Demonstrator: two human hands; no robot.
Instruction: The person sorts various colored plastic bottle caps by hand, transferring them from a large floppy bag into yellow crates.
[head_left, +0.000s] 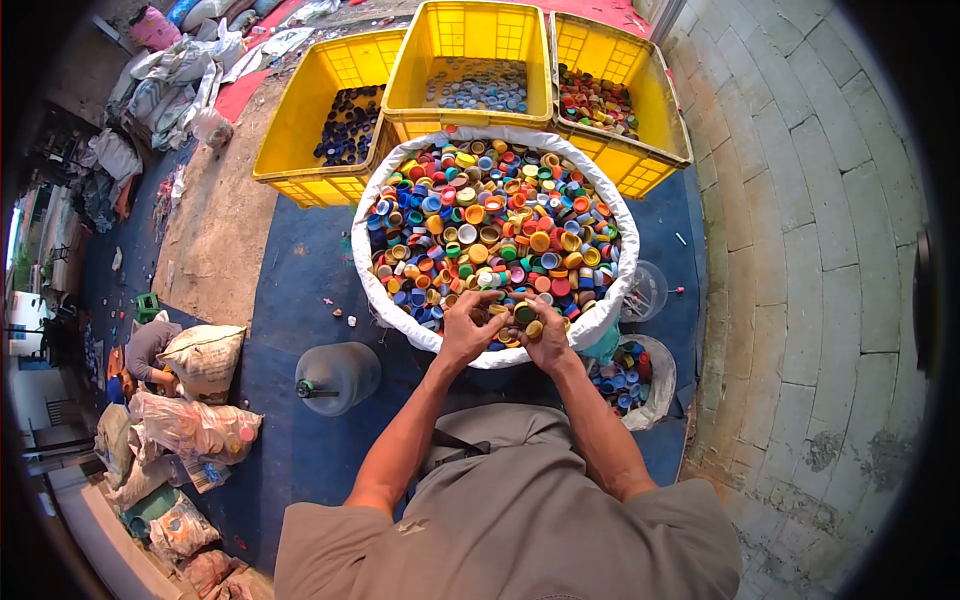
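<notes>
A big round sack with a rolled white rim (622,215) stands before me, heaped with bottle caps (480,215) of many colours. Over the near side of the heap is my left hand (468,328), its thumb and fingers apart, close above the caps. Close beside it, my right hand (548,343) has its fingers curled around a few caps. Among them are a dark green cap (524,313) and a yellow-brown cap (534,328). The fingertips of both hands nearly meet.
Behind the sack stand a left yellow crate (290,140) with dark caps, a middle yellow crate (400,80) with pale caps and a right yellow crate (665,130) with mostly red caps. A large plastic jug (340,378), a smaller cap sack (660,385) and a wall (790,250) flank me. Another person (150,350) crouches left.
</notes>
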